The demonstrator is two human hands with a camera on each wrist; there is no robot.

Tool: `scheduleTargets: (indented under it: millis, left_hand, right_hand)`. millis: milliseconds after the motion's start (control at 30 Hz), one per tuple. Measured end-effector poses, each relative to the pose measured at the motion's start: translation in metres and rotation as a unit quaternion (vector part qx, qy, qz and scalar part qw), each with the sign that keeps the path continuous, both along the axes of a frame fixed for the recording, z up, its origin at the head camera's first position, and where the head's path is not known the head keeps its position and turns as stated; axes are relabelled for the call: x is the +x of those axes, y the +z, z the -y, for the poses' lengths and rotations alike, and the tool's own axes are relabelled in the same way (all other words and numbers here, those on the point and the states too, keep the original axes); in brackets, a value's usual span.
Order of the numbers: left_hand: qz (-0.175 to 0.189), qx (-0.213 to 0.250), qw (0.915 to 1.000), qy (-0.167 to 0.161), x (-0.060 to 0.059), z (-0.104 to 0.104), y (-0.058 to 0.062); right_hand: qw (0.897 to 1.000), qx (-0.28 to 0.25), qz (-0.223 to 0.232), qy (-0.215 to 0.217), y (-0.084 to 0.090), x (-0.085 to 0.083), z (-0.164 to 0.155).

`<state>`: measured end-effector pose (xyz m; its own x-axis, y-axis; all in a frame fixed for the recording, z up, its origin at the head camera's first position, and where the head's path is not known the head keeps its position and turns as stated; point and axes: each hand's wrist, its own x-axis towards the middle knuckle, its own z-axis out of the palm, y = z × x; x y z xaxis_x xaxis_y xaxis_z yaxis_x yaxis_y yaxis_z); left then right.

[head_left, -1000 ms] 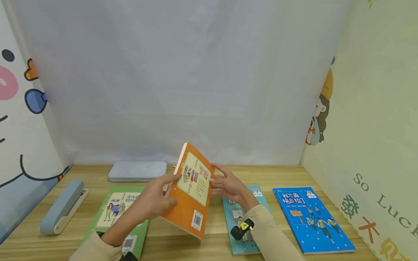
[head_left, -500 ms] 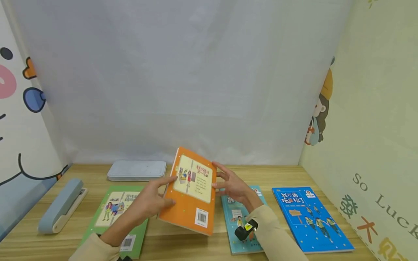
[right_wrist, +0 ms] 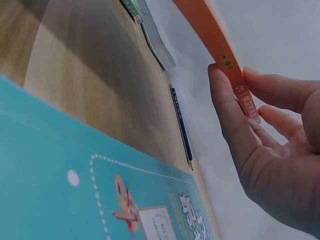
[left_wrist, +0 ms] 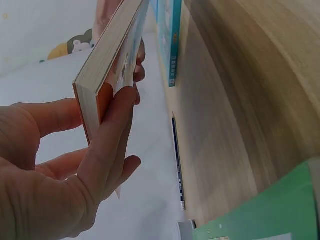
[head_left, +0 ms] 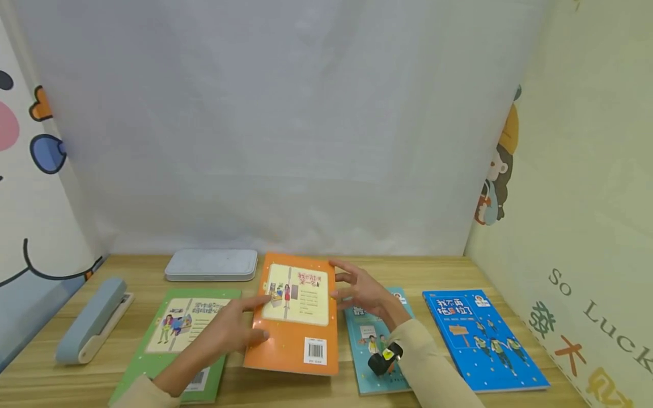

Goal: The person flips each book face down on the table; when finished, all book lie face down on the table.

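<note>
An orange book (head_left: 293, 340), back cover with barcode facing up, is held off the table between both hands. My left hand (head_left: 229, 328) grips its left edge; in the left wrist view the page edges (left_wrist: 107, 52) sit between thumb and fingers. At the other side my right hand (head_left: 364, 286) pinches the book near the spine (right_wrist: 227, 62), as the right wrist view shows. Under the left forearm lies a green book (head_left: 165, 331), partly covered by that arm. Below the right wrist is a teal book (head_left: 364, 362), also partly covered.
A blue book (head_left: 482, 340) lies at the right. On the left stands a blue-and-white stapler (head_left: 94, 323). A pale flat case (head_left: 211, 264) lies at the back, near the white curtain (head_left: 280, 141). Both wrist views show a dark pencil (right_wrist: 181, 127) on the table.
The orange book has been turned and lowered from a steep tilt to flatter, its back cover facing the head camera more fully. Both hands keep their hold; the left has come slightly lower.
</note>
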<state>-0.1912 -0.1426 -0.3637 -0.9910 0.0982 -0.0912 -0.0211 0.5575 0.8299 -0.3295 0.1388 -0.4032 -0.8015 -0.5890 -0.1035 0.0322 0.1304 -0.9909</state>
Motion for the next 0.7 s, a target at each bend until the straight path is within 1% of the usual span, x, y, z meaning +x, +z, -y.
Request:
scheduleTargets:
  millis: [67,133,167,367,500,567,700]
  left_hand:
    - [0.001,0.002,1.0,-0.001,0.002,0.0,-0.005]
    - [0.008,0.012,0.9999,0.003,0.002,0.0,-0.011]
    - [0.011,0.008,0.9999,0.007,0.002,0.0,-0.013]
    - [0.023,-0.043,0.9987,0.011,-0.001,0.0,-0.025]
    - [0.029,-0.064,0.9974,0.01,-0.003,-0.001,-0.031]
    - [0.036,-0.066,0.9971,0.012,-0.002,-0.002,-0.035]
    - [0.062,-0.047,0.9968,0.019,0.001,-0.002,-0.041]
  right_hand:
    - [1.0,0.011,0.0,0.008,-0.001,0.001,0.0]
    - [1.0,0.019,0.0,0.014,-0.002,0.001,0.001]
    - [1.0,0.022,0.004,0.016,-0.002,0.002,0.002]
    - [0.999,0.035,0.013,0.028,-0.005,0.004,0.005]
    - [0.998,0.056,0.009,0.028,-0.007,0.005,0.008]
    - [0.997,0.068,0.011,0.025,-0.008,0.006,0.011]
    - [0.996,0.087,0.024,0.014,-0.011,0.006,0.015]
